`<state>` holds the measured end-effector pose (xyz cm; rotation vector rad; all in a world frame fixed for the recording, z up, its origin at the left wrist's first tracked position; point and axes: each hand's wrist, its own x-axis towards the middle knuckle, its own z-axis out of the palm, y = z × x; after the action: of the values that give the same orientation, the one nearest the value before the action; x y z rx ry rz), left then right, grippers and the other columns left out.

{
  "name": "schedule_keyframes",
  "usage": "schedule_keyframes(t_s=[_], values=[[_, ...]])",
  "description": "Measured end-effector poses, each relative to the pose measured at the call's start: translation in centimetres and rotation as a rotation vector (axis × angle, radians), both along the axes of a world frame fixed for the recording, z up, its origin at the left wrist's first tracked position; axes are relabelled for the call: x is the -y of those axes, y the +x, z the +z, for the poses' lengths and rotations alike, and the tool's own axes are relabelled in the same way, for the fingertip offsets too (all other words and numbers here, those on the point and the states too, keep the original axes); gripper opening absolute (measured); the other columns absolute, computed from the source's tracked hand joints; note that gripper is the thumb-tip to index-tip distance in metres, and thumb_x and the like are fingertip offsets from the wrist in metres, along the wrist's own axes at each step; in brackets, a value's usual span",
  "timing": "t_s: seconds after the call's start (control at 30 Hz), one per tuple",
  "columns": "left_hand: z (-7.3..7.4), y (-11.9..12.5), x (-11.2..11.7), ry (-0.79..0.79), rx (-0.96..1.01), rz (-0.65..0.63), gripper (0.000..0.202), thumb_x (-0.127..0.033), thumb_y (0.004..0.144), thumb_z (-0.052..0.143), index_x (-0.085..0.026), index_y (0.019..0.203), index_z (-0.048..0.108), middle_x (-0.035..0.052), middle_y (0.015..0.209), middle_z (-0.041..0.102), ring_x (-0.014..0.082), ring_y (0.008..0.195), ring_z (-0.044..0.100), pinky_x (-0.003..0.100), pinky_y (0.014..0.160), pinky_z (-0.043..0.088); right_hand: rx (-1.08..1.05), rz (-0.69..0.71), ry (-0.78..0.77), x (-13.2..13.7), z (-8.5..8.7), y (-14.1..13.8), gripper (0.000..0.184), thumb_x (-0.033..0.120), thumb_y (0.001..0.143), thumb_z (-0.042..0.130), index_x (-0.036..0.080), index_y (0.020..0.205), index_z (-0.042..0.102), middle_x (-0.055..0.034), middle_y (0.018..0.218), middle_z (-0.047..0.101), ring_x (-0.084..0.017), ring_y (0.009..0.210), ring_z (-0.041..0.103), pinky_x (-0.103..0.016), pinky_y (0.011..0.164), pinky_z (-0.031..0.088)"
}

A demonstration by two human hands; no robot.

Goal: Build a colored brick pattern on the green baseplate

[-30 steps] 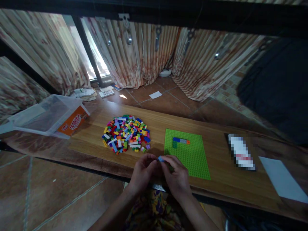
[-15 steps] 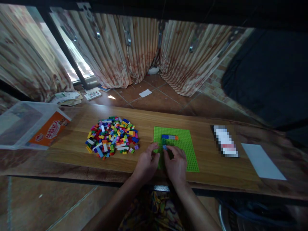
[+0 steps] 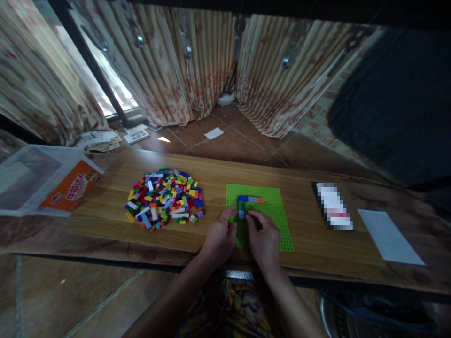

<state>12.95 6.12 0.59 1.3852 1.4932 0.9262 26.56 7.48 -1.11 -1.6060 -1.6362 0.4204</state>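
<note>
A green baseplate lies before me on the table. On it, blue, grey and orange bricks form a row, and a dark green brick runs from its left end toward me. The light blue brick sits at the near end of that short column. My left hand is just left of the column over the plate's edge, thumb and forefinger apart, holding nothing visible. My right hand is just right of the light blue brick, fingers bent and off it, with no brick visible in them.
A heap of mixed toy bricks spreads over the wooden table to the left. Beyond it lies a clear plastic box with an orange label. To the right are a blurred-out phone-like object and white paper.
My right hand has let go of the light blue brick and moved slightly right. The brick stays on the plate below the dark green one. My left hand has shifted slightly.
</note>
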Motion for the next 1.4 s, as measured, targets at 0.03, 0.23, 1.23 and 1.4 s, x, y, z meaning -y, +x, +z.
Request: schedule_keyframes(t_s=[0.03,0.23,1.23,1.4], values=[[0.1,0.0,0.0,0.000,-0.005,0.002,0.049,-0.014,0.085,0.047,-0.019,0.134,0.049,0.0087,0.124,0.066,0.0234,0.117,0.060,0.038,0.105,0.042,0.005,-0.006,0.003,-0.1,0.0,0.2,0.028,0.037,0.092,0.050,0.018,0.095,0.071,-0.0098,0.095,0.073,-0.023,0.088,0.064,-0.038,0.082,0.047],[0.0,0.2,0.0,0.015,-0.032,0.005,0.048,-0.014,0.085,0.047,-0.020,0.133,0.050,0.0089,0.126,0.065,0.0231,0.121,0.058,0.038,0.108,0.041,0.120,0.041,0.012,-0.8,-0.3,0.5,0.028,0.039,0.091,0.052,0.020,0.091,0.073,-0.0090,0.090,0.072,-0.024,0.090,0.062,-0.039,0.084,0.045],[-0.3,0.1,0.0,0.078,-0.235,-0.123,0.054,-0.014,0.087,0.042,-0.016,0.141,0.043,0.0133,0.133,0.060,0.0250,0.123,0.056,0.041,0.107,0.042,0.151,0.030,-0.081,-1.7,0.3,0.1,0.023,0.032,0.085,0.055,0.023,0.075,0.073,-0.0048,0.078,0.071,-0.020,0.075,0.064,-0.033,0.074,0.045],[-0.3,-0.2,0.1,0.128,-0.298,-0.136,0.054,-0.015,0.089,0.036,-0.013,0.143,0.040,0.0167,0.136,0.055,0.0247,0.124,0.055,0.040,0.105,0.044,0.156,0.014,-0.104,-1.8,0.3,0.1,0.022,0.033,0.085,0.056,0.023,0.075,0.073,-0.0039,0.077,0.070,-0.020,0.074,0.063,-0.033,0.073,0.044]])
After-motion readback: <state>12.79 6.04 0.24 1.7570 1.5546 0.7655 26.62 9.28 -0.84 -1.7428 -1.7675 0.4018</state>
